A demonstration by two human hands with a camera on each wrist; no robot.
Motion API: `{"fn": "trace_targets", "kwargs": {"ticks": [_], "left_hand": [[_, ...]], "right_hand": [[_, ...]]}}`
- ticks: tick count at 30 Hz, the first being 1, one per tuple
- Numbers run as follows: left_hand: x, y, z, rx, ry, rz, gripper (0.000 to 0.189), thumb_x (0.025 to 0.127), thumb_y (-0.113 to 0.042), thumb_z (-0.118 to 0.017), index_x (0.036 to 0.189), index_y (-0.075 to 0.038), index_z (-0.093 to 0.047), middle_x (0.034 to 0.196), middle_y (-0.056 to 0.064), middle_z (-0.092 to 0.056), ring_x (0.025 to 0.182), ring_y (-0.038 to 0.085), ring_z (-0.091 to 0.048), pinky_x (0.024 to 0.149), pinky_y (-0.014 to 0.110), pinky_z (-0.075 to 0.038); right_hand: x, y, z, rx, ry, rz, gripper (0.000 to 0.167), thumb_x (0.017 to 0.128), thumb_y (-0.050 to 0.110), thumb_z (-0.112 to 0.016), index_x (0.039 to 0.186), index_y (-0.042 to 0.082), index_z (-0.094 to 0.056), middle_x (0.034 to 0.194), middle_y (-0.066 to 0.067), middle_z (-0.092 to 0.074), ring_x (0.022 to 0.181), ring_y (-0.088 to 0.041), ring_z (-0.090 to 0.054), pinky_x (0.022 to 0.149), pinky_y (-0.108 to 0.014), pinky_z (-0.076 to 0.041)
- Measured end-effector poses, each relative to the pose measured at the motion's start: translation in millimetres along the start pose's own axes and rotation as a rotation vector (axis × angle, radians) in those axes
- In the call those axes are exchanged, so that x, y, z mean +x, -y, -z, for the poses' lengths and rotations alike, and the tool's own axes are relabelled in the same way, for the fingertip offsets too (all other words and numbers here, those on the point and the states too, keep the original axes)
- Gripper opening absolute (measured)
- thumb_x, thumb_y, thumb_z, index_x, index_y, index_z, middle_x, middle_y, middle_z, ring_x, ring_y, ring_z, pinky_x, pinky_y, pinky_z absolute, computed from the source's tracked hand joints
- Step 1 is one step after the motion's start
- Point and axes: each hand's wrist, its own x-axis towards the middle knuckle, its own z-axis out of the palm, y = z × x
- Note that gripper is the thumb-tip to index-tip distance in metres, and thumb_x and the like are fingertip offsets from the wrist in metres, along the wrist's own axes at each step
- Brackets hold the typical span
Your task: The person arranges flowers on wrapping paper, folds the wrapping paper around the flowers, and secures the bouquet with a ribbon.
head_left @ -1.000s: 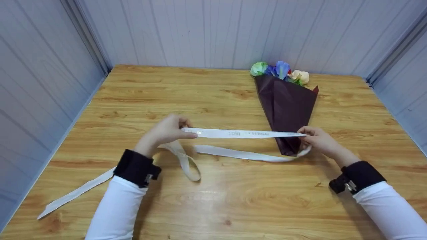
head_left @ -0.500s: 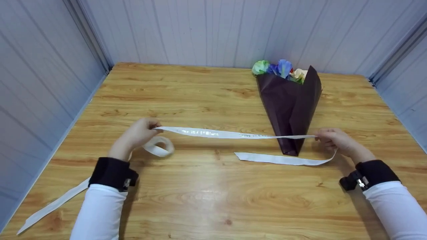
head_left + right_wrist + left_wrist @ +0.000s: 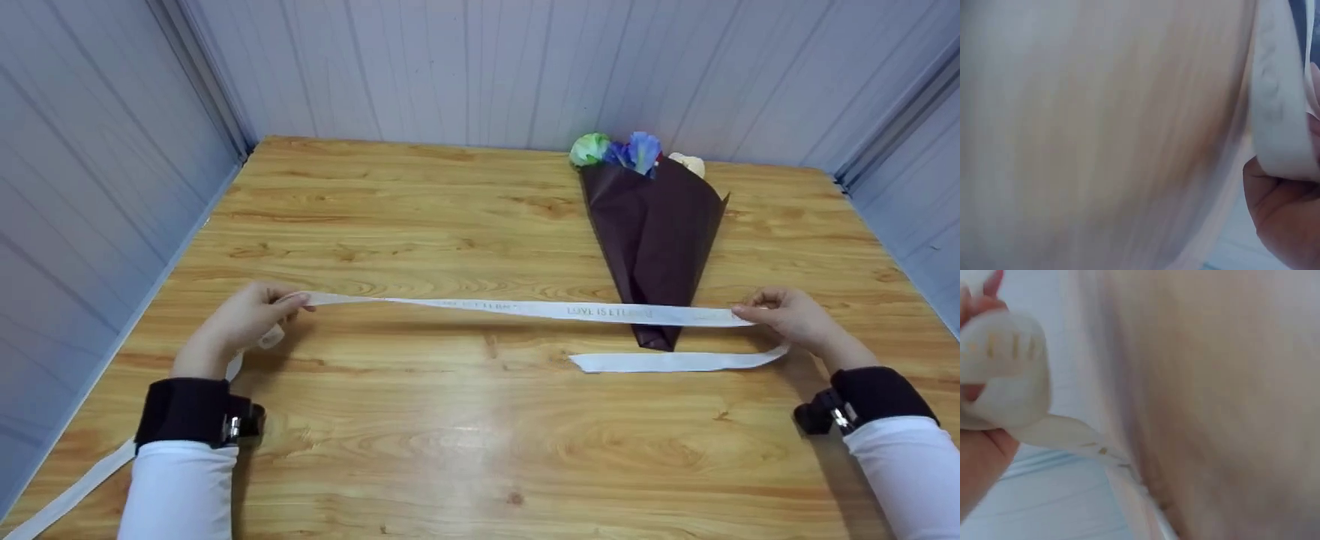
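Note:
A white ribbon (image 3: 540, 309) with gold lettering is stretched across the table between both hands, twisted near its left end. My left hand (image 3: 251, 319) pinches it at the left; in the left wrist view a loop of the ribbon (image 3: 1013, 396) hangs by the fingers. Its tail runs under the left forearm to the table's lower left. At the right, my right hand (image 3: 795, 322) pinches the ribbon between thumb and fingers, also seen in the right wrist view with the ribbon (image 3: 1280, 101) over the thumb. A slant-cut end lies below, trailing from this hand.
A bouquet wrapped in dark purple paper (image 3: 660, 240) lies at the back right, its flowers (image 3: 641, 152) toward the wall. The ribbon crosses in front of its lower end. Pale panel walls (image 3: 480, 67) enclose the wooden table (image 3: 420, 217) at the back and sides.
Both hands have moved apart, the left one farther, lengthening the ribbon span between them. The loop by the left hand has shrunk. The bouquet's right paper flap rose, then folded over some flowers.

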Motion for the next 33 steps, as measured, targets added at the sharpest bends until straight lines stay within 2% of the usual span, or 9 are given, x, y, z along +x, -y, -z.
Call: {"fn": "trace_targets", "kwargs": {"ticks": [4, 8, 12, 15, 18, 20, 22, 26, 33], "left_hand": [[-2.4, 4.7, 3.3, 0.179, -0.066, 0.013, 0.031, 0.101, -0.02, -0.045, 0.098, 0.005, -0.064, 0.073, 0.007, -0.056, 0.058, 0.012, -0.043, 0.06, 0.03, -0.039], [-3.6, 5.4, 2.7, 0.312, -0.127, 0.034, 0.027, 0.096, -0.01, -0.05, 0.11, 0.008, -0.065, 0.101, 0.027, -0.065, 0.078, 0.03, -0.057, 0.073, 0.045, -0.046], [-3.4, 2.8, 0.2, 0.394, -0.166, 0.036, 0.026, 0.094, -0.009, -0.052, 0.109, 0.006, -0.066, 0.107, 0.029, -0.064, 0.09, 0.04, -0.061, 0.08, 0.054, -0.045], [-1.3, -0.4, -3.0, 0.413, -0.166, 0.001, 0.024, 0.091, -0.01, -0.056, 0.105, 0.007, -0.067, 0.103, 0.029, -0.065, 0.086, 0.039, -0.062, 0.079, 0.054, -0.046], [2.4, -3.2, -6.8, 0.425, -0.132, -0.033, 0.026, 0.089, -0.012, -0.061, 0.105, 0.007, -0.066, 0.103, 0.029, -0.065, 0.087, 0.039, -0.062, 0.08, 0.054, -0.046], [4.9, -4.9, -9.9, 0.428, -0.097, -0.057, 0.026, 0.088, -0.013, -0.063, 0.104, 0.007, -0.065, 0.103, 0.028, -0.065, 0.091, 0.04, -0.063, 0.082, 0.054, -0.046], [6.5, -6.9, -13.4, 0.418, -0.06, -0.076, 0.022, 0.086, -0.011, -0.065, 0.101, 0.004, -0.065, 0.101, 0.025, -0.066, 0.094, 0.04, -0.061, 0.082, 0.053, -0.046], [8.2, -10.5, -17.9, 0.4, -0.007, -0.104, 0.011, 0.085, -0.007, -0.066, 0.094, 0.0, -0.067, 0.094, 0.017, -0.067, 0.088, 0.032, -0.06, 0.08, 0.049, -0.046], [9.1, -11.1, -15.9, 0.347, -0.004, -0.075, 0.017, 0.094, -0.012, -0.057, 0.088, -0.002, -0.069, 0.08, 0.006, -0.064, 0.072, 0.018, -0.052, 0.07, 0.036, -0.043]], "right_hand": [[-5.4, -10, 9, -0.055, -0.032, -0.01, 0.019, 0.089, 0.026, -0.067, 0.073, 0.021, -0.057, 0.062, 0.016, -0.045, 0.05, 0.001, -0.035, 0.046, -0.017, -0.034], [-8.9, -16, 16, -0.185, -0.049, -0.021, 0.024, 0.089, 0.034, -0.065, 0.081, 0.012, -0.06, 0.073, 0.009, -0.052, 0.057, -0.002, -0.039, 0.05, -0.02, -0.036], [-10.3, -18, 18, -0.31, -0.052, -0.016, 0.035, 0.091, 0.036, -0.062, 0.09, 0.001, -0.06, 0.083, 0.0, -0.059, 0.069, -0.006, -0.045, 0.058, -0.022, -0.038], [-9.4, -14, 12, -0.331, -0.092, 0.103, 0.032, 0.091, 0.027, -0.064, 0.095, -0.005, -0.062, 0.088, -0.012, -0.064, 0.073, 0.003, -0.048, 0.064, -0.015, -0.039], [-7.2, -3, -4, -0.32, -0.127, 0.313, 0.024, 0.086, 0.015, -0.068, 0.098, -0.006, -0.065, 0.095, -0.019, -0.065, 0.081, 0.011, -0.048, 0.071, -0.011, -0.04], [-5.6, 6, -17, -0.308, -0.102, 0.456, 0.02, 0.08, 0.009, -0.073, 0.094, -0.003, -0.066, 0.093, -0.015, -0.065, 0.082, 0.012, -0.05, 0.074, -0.011, -0.042], [-4.6, 14, -29, -0.337, -0.035, 0.531, 0.021, 0.076, 0.013, -0.078, 0.091, 0.004, -0.067, 0.09, -0.005, -0.064, 0.084, 0.006, -0.053, 0.074, -0.015, -0.046], [-4.1, 23, -42, -0.408, 0.077, 0.574, 0.027, 0.069, 0.024, -0.084, 0.088, 0.015, -0.066, 0.086, 0.007, -0.06, 0.08, -0.001, -0.054, 0.071, -0.023, -0.047], [-5.1, 26, -45, -0.431, 0.087, 0.58, 0.006, 0.08, 0.011, -0.074, 0.085, 0.012, -0.071, 0.084, 0.004, -0.067, 0.078, 0.001, -0.056, 0.069, -0.023, -0.047]]}}
